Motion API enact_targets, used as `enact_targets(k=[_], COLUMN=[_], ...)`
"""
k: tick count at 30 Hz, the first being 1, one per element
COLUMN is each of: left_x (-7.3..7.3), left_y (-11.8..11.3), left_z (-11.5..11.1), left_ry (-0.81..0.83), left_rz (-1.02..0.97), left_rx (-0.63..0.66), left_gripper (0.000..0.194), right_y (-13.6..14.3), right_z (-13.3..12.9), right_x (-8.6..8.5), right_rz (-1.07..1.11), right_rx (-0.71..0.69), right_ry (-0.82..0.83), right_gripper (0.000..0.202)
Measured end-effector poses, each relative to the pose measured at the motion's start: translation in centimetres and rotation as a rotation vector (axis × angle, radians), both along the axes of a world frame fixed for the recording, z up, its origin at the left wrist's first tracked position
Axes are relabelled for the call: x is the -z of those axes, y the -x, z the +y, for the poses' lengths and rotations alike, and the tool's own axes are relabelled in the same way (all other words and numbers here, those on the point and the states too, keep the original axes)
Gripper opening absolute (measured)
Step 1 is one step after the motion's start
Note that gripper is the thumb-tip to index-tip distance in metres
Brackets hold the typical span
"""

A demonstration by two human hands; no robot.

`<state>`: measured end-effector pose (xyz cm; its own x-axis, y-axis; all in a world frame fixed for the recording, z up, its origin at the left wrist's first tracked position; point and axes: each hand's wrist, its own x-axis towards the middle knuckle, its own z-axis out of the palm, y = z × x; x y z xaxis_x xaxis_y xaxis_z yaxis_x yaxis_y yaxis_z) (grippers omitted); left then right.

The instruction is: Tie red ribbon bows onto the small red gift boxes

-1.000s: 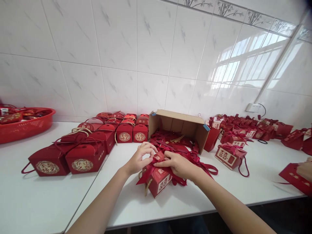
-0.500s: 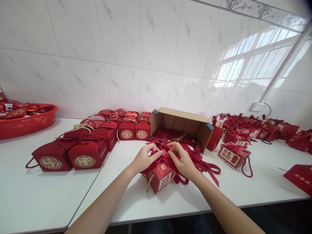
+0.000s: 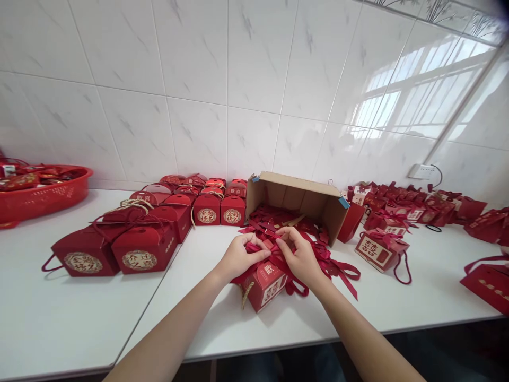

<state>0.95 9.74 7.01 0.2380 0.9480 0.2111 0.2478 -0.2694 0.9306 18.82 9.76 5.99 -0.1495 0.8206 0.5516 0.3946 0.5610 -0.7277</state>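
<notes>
A small red gift box (image 3: pixel 265 285) with a gold-and-white label stands on the white counter (image 3: pixel 222 329) in front of me. A dark red ribbon (image 3: pixel 274 253) lies over its top. My left hand (image 3: pixel 239 255) pinches the ribbon on the left side of the box top. My right hand (image 3: pixel 300 254) pinches the same ribbon on the right, fingertips nearly meeting those of the left. Loose ribbon tails (image 3: pixel 342 273) trail off to the right of the box.
An open cardboard carton (image 3: pixel 298 201) lies on its side behind the box, spilling red ribbons. Rows of finished red gift boxes (image 3: pixel 139 249) stand at left, more boxes (image 3: pixel 382 249) at right. A red basket (image 3: pixel 40 196) sits far left. Tiled wall behind.
Both hands have risen from pressing on the box to pinching the ribbon above its top, fingertips drawn closer together. The view has shifted slightly.
</notes>
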Motion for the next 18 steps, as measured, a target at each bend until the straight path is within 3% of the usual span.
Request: enact_targets(k=[18], left_x=[0.66], left_y=[-0.16], left_z=[0.14], left_ry=[0.0], left_rz=[-0.065], left_rx=[-0.015], left_gripper=[0.028], right_y=[-0.87], right_z=[0.2], right_x=[0.82], right_rz=[0.024], right_rx=[0.007], right_ry=[-0.036], right_gripper=[0.01])
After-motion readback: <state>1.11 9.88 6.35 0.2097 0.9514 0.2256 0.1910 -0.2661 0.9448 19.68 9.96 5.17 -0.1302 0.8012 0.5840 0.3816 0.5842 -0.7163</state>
